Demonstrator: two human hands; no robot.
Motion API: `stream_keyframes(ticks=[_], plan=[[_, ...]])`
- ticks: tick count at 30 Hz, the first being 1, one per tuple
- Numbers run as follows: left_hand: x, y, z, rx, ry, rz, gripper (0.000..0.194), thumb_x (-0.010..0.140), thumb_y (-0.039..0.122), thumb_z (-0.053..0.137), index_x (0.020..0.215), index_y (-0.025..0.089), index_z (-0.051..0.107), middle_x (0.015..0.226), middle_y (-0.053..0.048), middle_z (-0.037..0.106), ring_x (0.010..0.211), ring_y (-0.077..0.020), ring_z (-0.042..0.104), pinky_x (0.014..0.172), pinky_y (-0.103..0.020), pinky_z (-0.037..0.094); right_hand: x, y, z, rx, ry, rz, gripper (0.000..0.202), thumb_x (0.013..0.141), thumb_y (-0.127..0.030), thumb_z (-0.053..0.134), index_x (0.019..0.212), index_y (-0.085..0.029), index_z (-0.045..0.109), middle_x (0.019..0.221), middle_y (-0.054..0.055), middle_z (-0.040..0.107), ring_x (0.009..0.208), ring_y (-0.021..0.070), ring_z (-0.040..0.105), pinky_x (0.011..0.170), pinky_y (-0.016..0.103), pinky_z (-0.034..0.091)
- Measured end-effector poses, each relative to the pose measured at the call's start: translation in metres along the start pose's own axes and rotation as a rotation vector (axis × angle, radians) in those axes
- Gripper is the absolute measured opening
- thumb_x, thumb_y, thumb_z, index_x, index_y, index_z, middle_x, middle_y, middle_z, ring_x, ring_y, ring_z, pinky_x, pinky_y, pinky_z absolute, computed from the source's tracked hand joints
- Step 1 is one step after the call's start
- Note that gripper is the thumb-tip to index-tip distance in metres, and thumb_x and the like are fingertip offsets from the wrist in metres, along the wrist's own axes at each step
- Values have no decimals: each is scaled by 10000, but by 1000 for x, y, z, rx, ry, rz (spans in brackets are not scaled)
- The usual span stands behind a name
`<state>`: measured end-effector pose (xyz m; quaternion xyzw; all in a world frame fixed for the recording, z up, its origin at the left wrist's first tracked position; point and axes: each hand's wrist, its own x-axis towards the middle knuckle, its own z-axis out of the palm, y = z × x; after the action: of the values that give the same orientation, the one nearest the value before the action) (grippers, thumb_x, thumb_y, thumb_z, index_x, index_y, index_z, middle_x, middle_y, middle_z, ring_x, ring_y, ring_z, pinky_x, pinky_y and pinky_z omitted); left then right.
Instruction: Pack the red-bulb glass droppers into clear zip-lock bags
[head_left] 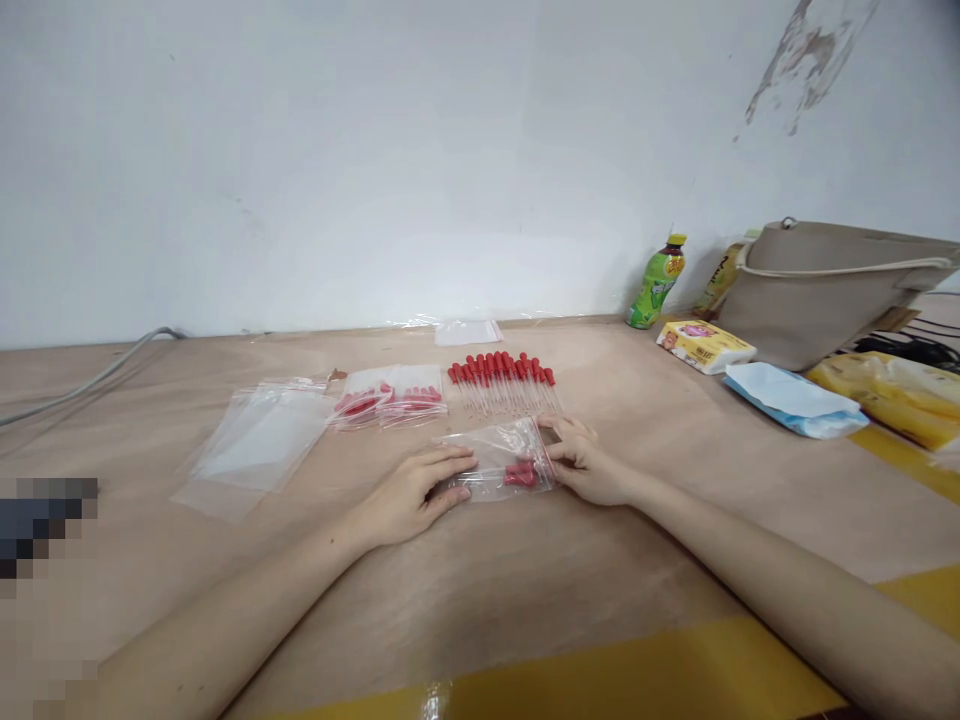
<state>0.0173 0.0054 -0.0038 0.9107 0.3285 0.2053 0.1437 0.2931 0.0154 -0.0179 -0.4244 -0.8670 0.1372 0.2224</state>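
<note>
A clear zip-lock bag (484,475) lies in front of me with its red-lined zip end on the right. A few droppers with red rubber bulbs (520,473) are inside, the bulbs near the zip. My left hand (416,492) grips the left end of the bag between fingers and thumb. At the zip end, the fingers of my right hand (589,462) are closed on the bag's edge. Just beyond it a row of loose red-bulbed droppers (502,375) is spread out, bulbs pointing to the wall.
Filled zip-lock bags (390,395) lie left of the loose droppers, with flat bags (259,440) further left. A small bag (469,332) rests by the wall. At right stand a green bottle (657,283), tissue pack (705,345), blue-white packet (795,398) and grey bag (817,290).
</note>
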Motion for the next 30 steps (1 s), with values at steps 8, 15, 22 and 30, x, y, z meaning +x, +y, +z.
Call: stream_keyframes(ticks=[8, 15, 22, 30], plan=[[1, 0, 0, 6, 5, 13, 346, 882, 317, 476, 1206, 207, 522, 1228, -71, 536, 1144, -201, 479, 972, -383, 382, 1, 3, 8, 46, 199, 92, 117, 743, -327, 596, 705, -241, 667, 1020, 41, 587, 998, 220, 497, 890, 427, 312], [0, -1, 1, 14, -4, -2, 351, 883, 328, 473, 1213, 219, 519, 1245, -65, 523, 1158, -202, 467, 976, -377, 379, 2, 3, 2, 1, 221, 116, 146, 767, -319, 548, 727, -239, 663, 988, 35, 609, 952, 211, 515, 850, 407, 334], [1, -1, 1, 1, -19, -11, 350, 881, 314, 471, 1215, 220, 517, 1262, -59, 509, 1166, -205, 461, 980, -388, 373, 39, 64, -13, 27, 414, 529, 203, 725, -342, 547, 826, -198, 650, 792, 30, 658, 711, 158, 579, 664, 280, 421], [2, -1, 2, -10, -5, 9, 350, 876, 307, 486, 1214, 222, 517, 1255, -61, 515, 1157, -201, 470, 983, -394, 370, 80, 97, -18, -14, 372, 783, 366, 653, -505, 593, 857, -205, 643, 872, 44, 666, 791, 188, 597, 678, 282, 422]])
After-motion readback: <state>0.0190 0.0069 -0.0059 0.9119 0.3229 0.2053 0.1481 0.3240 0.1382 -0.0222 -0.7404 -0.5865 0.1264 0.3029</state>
